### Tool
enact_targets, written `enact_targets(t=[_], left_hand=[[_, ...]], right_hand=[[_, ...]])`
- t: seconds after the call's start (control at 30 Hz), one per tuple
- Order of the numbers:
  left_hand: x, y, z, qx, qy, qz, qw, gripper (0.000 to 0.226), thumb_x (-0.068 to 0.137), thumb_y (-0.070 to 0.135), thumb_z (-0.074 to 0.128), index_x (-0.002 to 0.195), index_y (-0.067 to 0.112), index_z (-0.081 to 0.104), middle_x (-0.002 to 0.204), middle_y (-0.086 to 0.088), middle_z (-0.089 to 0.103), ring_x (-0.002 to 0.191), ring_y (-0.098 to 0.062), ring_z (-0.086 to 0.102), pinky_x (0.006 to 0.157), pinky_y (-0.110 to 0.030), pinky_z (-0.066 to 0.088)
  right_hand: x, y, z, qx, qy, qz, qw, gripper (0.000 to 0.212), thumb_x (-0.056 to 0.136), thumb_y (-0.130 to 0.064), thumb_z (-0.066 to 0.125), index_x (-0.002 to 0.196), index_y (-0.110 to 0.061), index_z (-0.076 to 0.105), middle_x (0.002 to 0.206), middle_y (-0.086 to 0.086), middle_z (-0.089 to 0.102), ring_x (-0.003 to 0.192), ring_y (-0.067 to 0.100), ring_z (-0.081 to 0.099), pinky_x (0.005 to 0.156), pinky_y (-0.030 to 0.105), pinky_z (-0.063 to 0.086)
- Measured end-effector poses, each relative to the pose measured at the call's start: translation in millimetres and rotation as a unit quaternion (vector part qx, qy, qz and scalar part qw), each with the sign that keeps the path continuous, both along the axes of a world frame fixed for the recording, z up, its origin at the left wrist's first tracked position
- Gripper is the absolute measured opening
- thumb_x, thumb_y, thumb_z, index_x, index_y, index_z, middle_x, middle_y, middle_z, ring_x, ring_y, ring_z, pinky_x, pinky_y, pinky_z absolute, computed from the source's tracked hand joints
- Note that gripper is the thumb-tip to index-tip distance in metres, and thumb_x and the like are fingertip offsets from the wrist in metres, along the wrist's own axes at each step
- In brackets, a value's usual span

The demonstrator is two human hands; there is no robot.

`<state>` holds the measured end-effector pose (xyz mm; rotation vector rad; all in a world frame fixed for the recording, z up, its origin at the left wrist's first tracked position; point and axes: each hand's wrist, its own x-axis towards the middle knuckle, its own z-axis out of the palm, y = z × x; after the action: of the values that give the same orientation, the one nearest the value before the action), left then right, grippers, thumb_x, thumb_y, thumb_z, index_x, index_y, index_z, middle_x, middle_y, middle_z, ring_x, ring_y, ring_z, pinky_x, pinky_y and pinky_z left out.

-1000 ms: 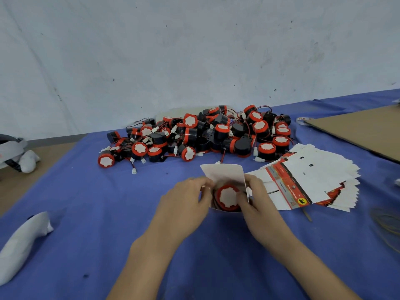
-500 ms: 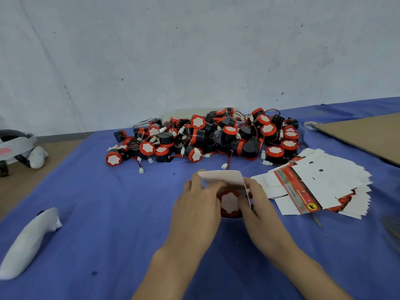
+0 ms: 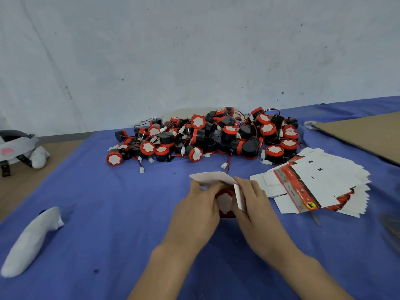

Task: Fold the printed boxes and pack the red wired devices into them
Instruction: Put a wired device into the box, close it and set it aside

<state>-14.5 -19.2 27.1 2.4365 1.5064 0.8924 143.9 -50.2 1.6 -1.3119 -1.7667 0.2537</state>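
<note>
In the middle of the blue table I hold a small printed box (image 3: 213,177) with its white top flap raised. A red wired device (image 3: 225,203) with a white round face sits inside it. My left hand (image 3: 195,210) grips the box's left side, fingers curled over the opening. My right hand (image 3: 253,204) pinches the white side flap at the box's right edge. Behind lies a heap of red and black wired devices (image 3: 207,137). A fanned stack of flat printed boxes (image 3: 313,182) lies to the right.
A white controller (image 3: 30,239) lies at the left front of the blue cloth (image 3: 108,213). A headset (image 3: 15,146) sits at the far left edge. A brown cardboard sheet (image 3: 363,135) covers the far right corner. A white wall rises behind the table.
The view has tilted up slightly. My left hand has moved further over the box opening, and my right hand has folded the side flap inward beside the device.
</note>
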Motion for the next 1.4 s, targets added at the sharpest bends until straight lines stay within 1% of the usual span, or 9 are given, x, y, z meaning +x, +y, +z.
enact_targets(t=[0.2,0.3,0.4,0.57,0.7,0.9,1.2,1.3,1.4], left_hand=[[-1,-3,6,0.018,0.008,0.001,1.0,0.029,0.098,0.019,0.04,0.119,0.038,0.049,0.121,0.011,0.05,0.079,-0.014,0.059,0.066,-0.034,0.053],[-2,-5,9,0.036,0.004,0.033,0.999,0.01,0.099,0.023,0.041,0.1,0.027,0.051,0.109,0.01,0.054,0.07,-0.014,0.057,0.062,-0.036,0.05],[-1,-8,9,0.056,0.017,0.04,0.997,0.02,0.1,0.031,0.037,0.109,0.029,0.054,0.117,0.016,0.053,0.069,-0.012,0.057,0.058,-0.037,0.05],[2,-9,2,0.073,0.08,0.053,0.993,0.04,0.098,0.028,0.032,0.133,0.045,0.041,0.147,0.01,0.036,0.093,-0.014,0.059,0.05,-0.026,0.03],[5,-10,2,0.07,0.101,0.03,0.992,0.065,0.091,0.01,0.05,0.136,0.053,0.031,0.135,0.004,0.035,0.093,-0.015,0.054,0.046,-0.018,0.016],[5,-5,2,0.053,0.113,0.077,0.989,0.026,0.098,0.03,0.036,0.123,0.034,0.036,0.133,0.006,0.037,0.09,-0.011,0.044,0.048,-0.021,0.016],[5,3,10,0.039,0.146,0.082,0.985,0.025,0.104,0.032,0.037,0.129,0.035,0.04,0.135,0.006,0.04,0.104,-0.016,0.053,0.058,-0.029,0.032],[7,-1,8,0.048,0.121,0.082,0.988,0.025,0.103,0.026,0.04,0.125,0.037,0.039,0.134,0.006,0.038,0.091,-0.014,0.05,0.051,-0.025,0.025],[9,-3,5,0.05,0.084,0.056,0.994,0.049,0.099,0.016,0.046,0.128,0.052,0.033,0.139,0.011,0.033,0.094,-0.014,0.054,0.054,-0.027,0.029]], right_hand=[[4,3,0,-0.038,0.121,0.019,0.992,0.037,0.104,-0.018,0.047,0.138,-0.033,0.047,0.129,-0.017,0.05,0.119,-0.001,0.05,0.097,0.015,0.044],[6,8,0,-0.069,0.179,-0.009,0.981,0.025,0.104,-0.018,0.044,0.119,-0.035,0.055,0.116,-0.01,0.06,0.106,0.003,0.057,0.091,0.029,0.05],[6,10,1,-0.102,0.226,-0.016,0.969,0.027,0.103,-0.017,0.042,0.113,-0.036,0.058,0.112,-0.01,0.064,0.105,0.006,0.061,0.091,0.035,0.053],[3,7,1,-0.072,0.186,-0.029,0.979,0.024,0.102,-0.018,0.042,0.118,-0.033,0.053,0.114,-0.01,0.059,0.108,0.007,0.057,0.089,0.028,0.052],[3,5,2,-0.051,0.133,-0.037,0.989,0.029,0.101,-0.014,0.043,0.124,-0.031,0.05,0.117,-0.011,0.054,0.11,0.005,0.052,0.091,0.024,0.048],[1,3,2,-0.036,0.111,-0.038,0.992,0.034,0.101,-0.012,0.047,0.124,-0.037,0.045,0.122,-0.01,0.052,0.112,0.012,0.051,0.093,0.026,0.045],[3,1,2,-0.05,0.089,-0.039,0.994,0.037,0.102,-0.011,0.044,0.134,-0.03,0.045,0.128,-0.008,0.05,0.115,0.01,0.05,0.096,0.025,0.047],[2,2,2,-0.054,0.12,-0.04,0.991,0.031,0.102,-0.013,0.043,0.126,-0.031,0.05,0.122,-0.01,0.055,0.111,0.005,0.053,0.092,0.023,0.047],[0,3,4,-0.07,0.162,-0.036,0.984,0.026,0.102,-0.014,0.041,0.117,-0.032,0.054,0.115,-0.009,0.06,0.106,0.003,0.057,0.09,0.025,0.05]])
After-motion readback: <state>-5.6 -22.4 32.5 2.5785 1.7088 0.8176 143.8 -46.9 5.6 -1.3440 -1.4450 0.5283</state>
